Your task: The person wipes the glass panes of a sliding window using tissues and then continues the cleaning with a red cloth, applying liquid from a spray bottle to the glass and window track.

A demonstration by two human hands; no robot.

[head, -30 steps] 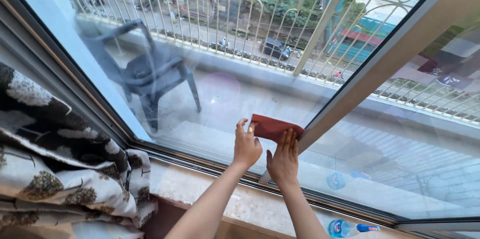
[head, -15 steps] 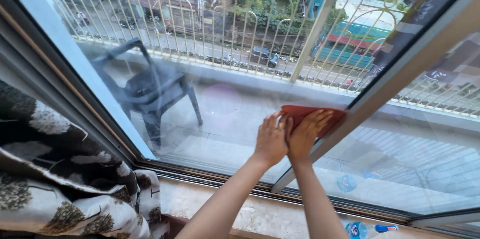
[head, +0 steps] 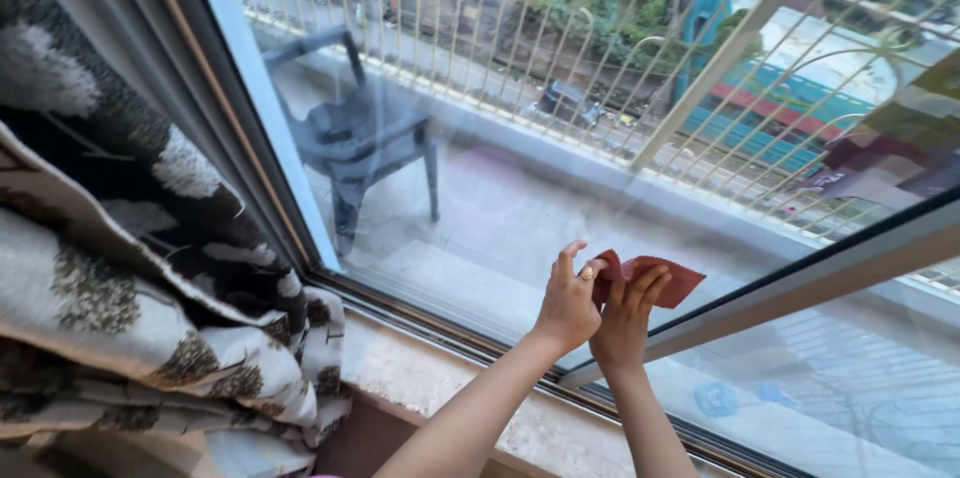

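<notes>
A small reddish-brown cloth [head: 668, 279] is pressed against the window glass [head: 480, 188], just left of the grey window frame bar [head: 800, 288]. My left hand [head: 567, 303], with a ring on one finger, holds the cloth's left edge between thumb and fingers. My right hand [head: 625, 320] lies beside it with its fingers spread over the cloth's lower part. Both forearms reach up from the bottom of the view.
A black, white and brown patterned curtain [head: 130, 268] hangs bunched at the left. A stone sill [head: 420, 378] runs under the window. Outside, a dark plastic chair [head: 360, 138] stands on a balcony behind a pale metal railing [head: 620, 48]; a street lies below.
Both hands and the cloth rose along the frame bar, then came back down and left on the glass. The view has swung left, so the curtain fills more of the picture.
</notes>
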